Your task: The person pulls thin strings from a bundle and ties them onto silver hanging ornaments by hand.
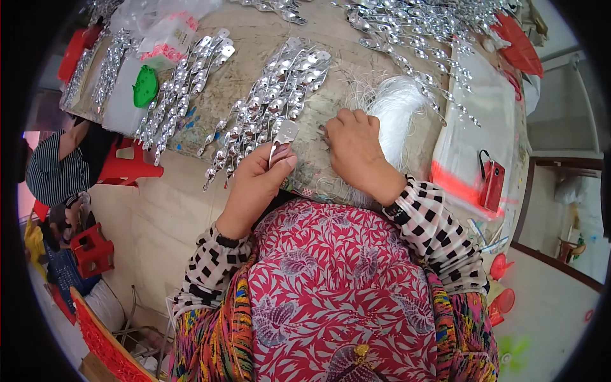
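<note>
Between the thumb and fingers of my left hand (254,184) is a shiny silver spiral strip (287,132), its flat end with small holes pointing away from me. My right hand (358,153) rests low over the table with its fingers curled under and closed; what they hold, if anything, is hidden. Just right of that hand lies a loose bundle of white thread (396,111), with stray strands spreading at its far left. Beyond my left hand is a pile of similar twisted silver strips (280,79).
More silver strips (414,32) cover the back right; others (184,83) lie left near a green plastic piece (145,86). Clear plastic bags (474,121) and a red phone (492,186) lie right. A person (60,165) sits far left by red stools (92,251).
</note>
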Motion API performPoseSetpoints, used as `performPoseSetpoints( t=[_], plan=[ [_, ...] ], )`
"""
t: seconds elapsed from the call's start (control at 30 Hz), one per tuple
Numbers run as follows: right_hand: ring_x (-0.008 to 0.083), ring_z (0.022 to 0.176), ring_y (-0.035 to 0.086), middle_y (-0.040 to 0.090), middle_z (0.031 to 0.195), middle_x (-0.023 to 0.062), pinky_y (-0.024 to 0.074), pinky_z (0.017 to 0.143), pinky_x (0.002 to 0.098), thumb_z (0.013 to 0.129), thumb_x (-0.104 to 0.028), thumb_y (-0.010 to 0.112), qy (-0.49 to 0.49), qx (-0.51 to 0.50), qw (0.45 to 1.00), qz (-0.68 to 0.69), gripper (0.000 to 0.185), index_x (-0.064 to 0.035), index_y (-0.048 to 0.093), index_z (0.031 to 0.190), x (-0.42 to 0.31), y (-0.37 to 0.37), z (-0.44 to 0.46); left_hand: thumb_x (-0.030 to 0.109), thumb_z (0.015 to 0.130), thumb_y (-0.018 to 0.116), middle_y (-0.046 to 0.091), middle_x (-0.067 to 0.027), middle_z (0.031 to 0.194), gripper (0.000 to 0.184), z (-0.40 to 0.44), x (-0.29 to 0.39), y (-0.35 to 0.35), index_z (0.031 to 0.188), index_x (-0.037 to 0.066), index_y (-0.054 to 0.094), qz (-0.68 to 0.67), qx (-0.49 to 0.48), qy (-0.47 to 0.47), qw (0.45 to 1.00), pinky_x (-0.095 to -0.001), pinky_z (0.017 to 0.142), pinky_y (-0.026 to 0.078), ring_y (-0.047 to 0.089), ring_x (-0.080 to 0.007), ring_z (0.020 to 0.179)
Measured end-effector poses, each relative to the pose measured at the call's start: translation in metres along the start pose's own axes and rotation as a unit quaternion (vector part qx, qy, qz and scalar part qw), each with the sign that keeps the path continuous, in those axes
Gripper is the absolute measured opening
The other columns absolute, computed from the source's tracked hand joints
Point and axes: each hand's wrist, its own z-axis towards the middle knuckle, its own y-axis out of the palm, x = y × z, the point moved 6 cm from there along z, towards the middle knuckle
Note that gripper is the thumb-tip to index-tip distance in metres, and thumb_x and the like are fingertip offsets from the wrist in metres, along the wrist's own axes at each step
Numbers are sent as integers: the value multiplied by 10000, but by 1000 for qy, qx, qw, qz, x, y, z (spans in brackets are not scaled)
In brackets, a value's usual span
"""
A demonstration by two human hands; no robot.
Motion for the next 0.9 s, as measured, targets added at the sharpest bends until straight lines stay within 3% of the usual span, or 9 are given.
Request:
performPoseSetpoints(
  t=[0.07, 0.27, 0.57, 0.77, 0.9],
  plan=[
    [305, 909, 493, 527, 900, 103, 344, 792, 424, 755, -53, 596, -9, 31, 998, 53, 101, -68, 578, 853, 1, -9, -3, 102, 878, 626, 587, 49, 876, 155, 6, 1, 2, 1003, 12, 623, 5, -7, 2, 1000, -203, 716, 418, 508, -31, 806],
    [296, 900, 495, 513, 887, 98, 335, 783, 409, 786, -63, 600, -2, 48, 988, 144, 117, -68, 543, 887, 4, -28, -14, 79, 872, 614, 627, 16, 932, 213, 21, 10, 23, 1069, -3, 614, 14, -34, 77, 996, -207, 770, 445, 530, -39, 842],
    [298, 931, 488, 522, 916, 102, 345, 812, 417, 763, -74, 604, -6, 39, 999, 18, 83, -67, 591, 845, 2, -7, -10, 60, 862, 596, 631, 4, 933, 250, 33, 1, 28, 1105, 1, 604, 52, -37, 84, 994, -211, 745, 448, 535, -43, 831],
    [300, 936, 485, 520, 925, 111, 341, 816, 414, 717, -17, 580, -21, -7, 999, 49, 153, -65, 581, 863, 1, -4, -8, 75, 857, 606, 641, -11, 946, 260, 34, -5, 15, 1104, -6, 617, 82, -5, 80, 993, -224, 758, 453, 552, -61, 841],
    [300, 935, 483, 516, 924, 115, 335, 814, 413, 704, 1, 564, -18, 19, 996, 89, 196, -65, 567, 888, 3, -15, -13, 83, 859, 611, 647, -16, 962, 258, 33, -2, 17, 1100, -7, 622, 100, -8, 77, 992, -226, 766, 455, 558, -65, 859]
  ],
)
